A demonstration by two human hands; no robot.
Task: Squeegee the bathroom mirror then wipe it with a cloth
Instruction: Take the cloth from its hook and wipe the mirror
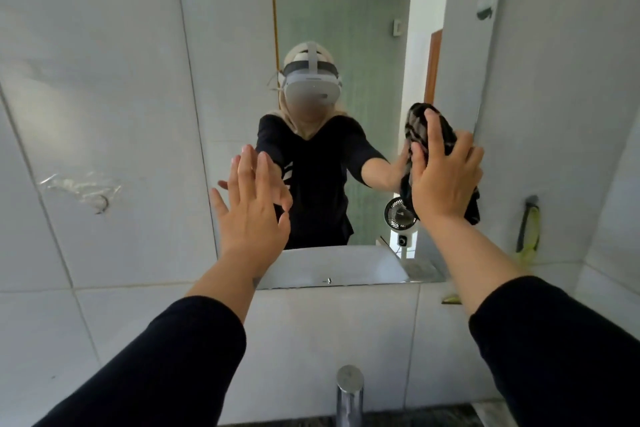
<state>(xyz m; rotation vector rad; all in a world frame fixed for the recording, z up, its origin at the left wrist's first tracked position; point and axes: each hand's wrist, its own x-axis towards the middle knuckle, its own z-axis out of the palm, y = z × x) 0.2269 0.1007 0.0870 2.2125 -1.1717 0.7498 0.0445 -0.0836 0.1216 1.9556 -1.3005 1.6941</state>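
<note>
The frameless bathroom mirror (363, 28) hangs on the tiled wall ahead. My right hand (445, 177) presses a dark striped cloth (420, 125) flat against the glass near the mirror's right edge, at mid height. My left hand (251, 204) is raised with fingers spread and holds nothing; it rests on or just in front of the mirror's lower left edge. A squeegee (528, 229) with a dark handle and yellow-green parts hangs on the wall to the right of the mirror, away from both hands.
A chrome tap (349, 392) rises at the bottom centre, below my arms. Grey wall tiles surround the mirror, and a torn strip of clear tape (83, 189) sticks to the left tile. A small white fitting (486, 2) sits high on the right wall.
</note>
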